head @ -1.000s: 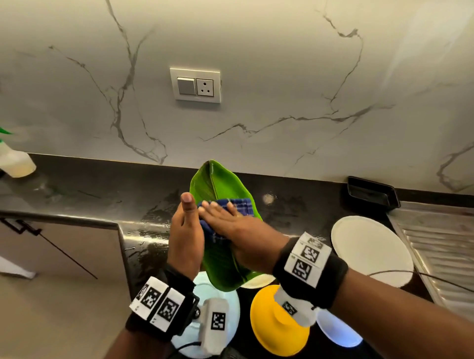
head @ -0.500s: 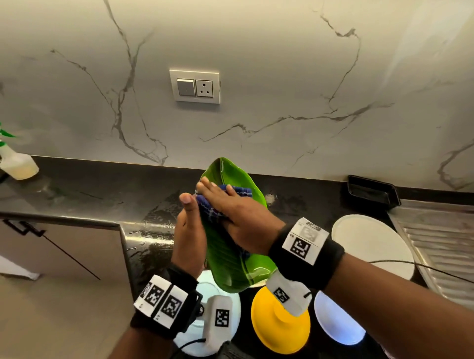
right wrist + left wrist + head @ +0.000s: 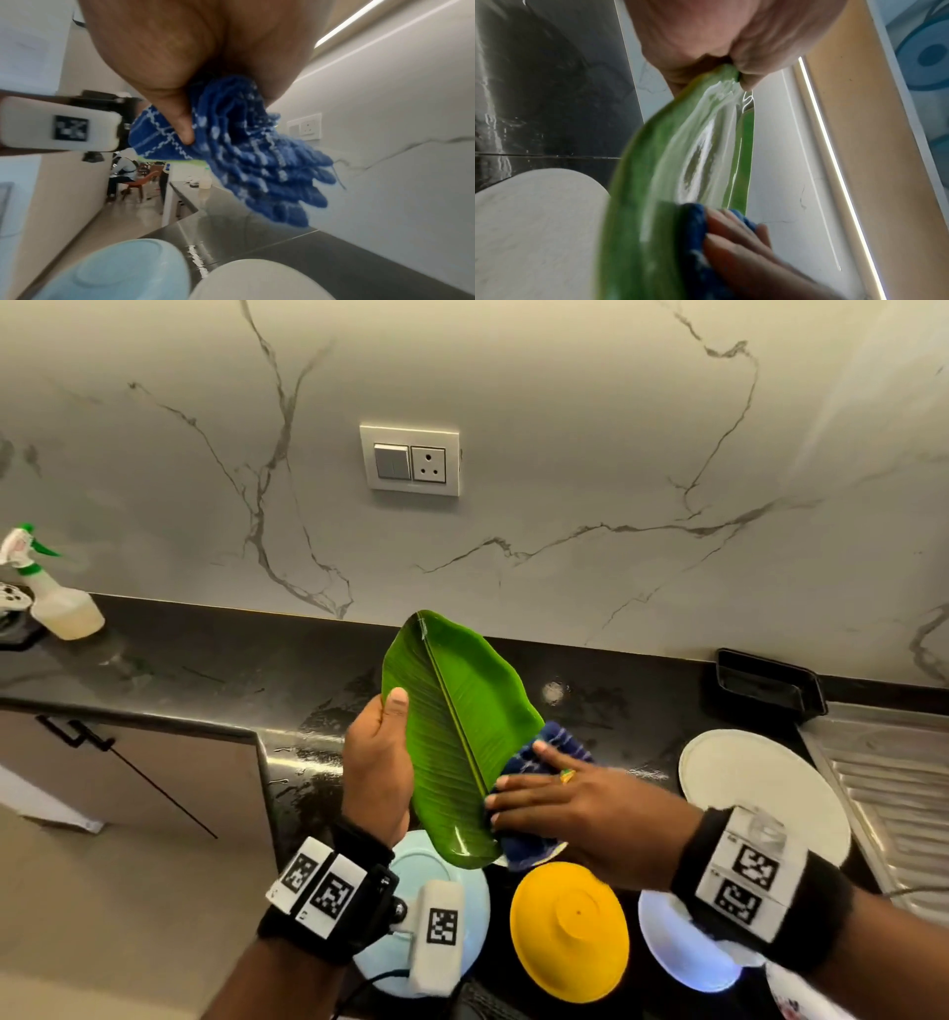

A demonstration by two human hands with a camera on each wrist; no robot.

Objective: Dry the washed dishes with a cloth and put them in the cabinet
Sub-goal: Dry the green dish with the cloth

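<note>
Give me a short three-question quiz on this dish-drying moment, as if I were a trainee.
1. True or false: the left hand holds the green leaf-shaped plate by its edge.
2. What do the right hand's fingers press against that plate?
3. The yellow bowl on the counter sits: A upright, B upside down.

Key: 1 true; 2 the blue cloth; 3 B.

Green leaf plate (image 3: 457, 737) w/ ribbed veins; blue cloth (image 3: 544, 757) w/ white grid; yellow bowl (image 3: 570, 929); pale-blue plate (image 3: 472, 911); white plate (image 3: 760, 788); black counter (image 3: 205, 670); grey-veined white marble wall (image 3: 565, 531).
</note>
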